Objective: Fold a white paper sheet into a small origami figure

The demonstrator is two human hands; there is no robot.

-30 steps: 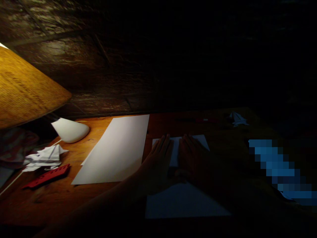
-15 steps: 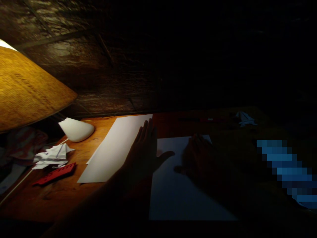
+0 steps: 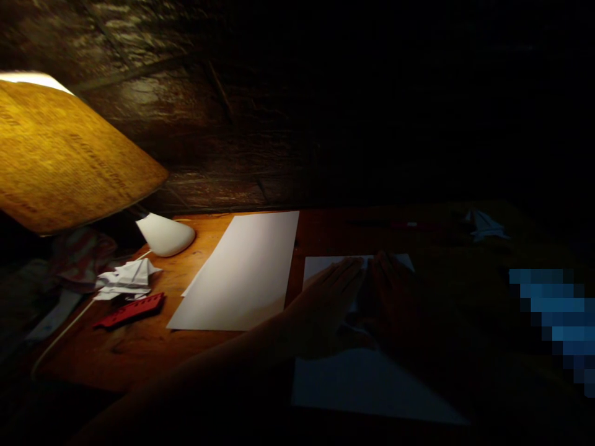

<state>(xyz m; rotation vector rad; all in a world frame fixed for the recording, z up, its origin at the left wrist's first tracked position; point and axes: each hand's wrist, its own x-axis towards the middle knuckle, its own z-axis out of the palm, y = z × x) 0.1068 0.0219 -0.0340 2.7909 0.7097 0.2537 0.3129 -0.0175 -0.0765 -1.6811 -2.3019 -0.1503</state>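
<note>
My left hand [image 3: 325,306] lies flat on a white paper sheet [image 3: 367,384], fingers together and pointing toward my right hand [image 3: 390,297]. That hand also presses flat on the paper, close beside the left. An upper flap of the sheet [image 3: 332,267] shows beyond my fingers, and the crease beneath my palms is hidden. Both hands are in deep shadow. To the left, a longer white sheet [image 3: 239,272] lies on the wooden table [image 3: 139,353], apart from my left hand.
A lampshade [image 3: 69,155] and a white lamp part [image 3: 165,235] stand at left. Crumpled paper [image 3: 125,279], a red notched strip [image 3: 130,311] and cloth [image 3: 81,255] lie nearby. A folded paper model [image 3: 486,226] sits far right, beyond a pixelated blue patch [image 3: 553,316].
My left hand has come back from the long sheet, its thumb no longer spread, and now lies beside my right hand. The whole view has shifted, so the table things appear further right.
</note>
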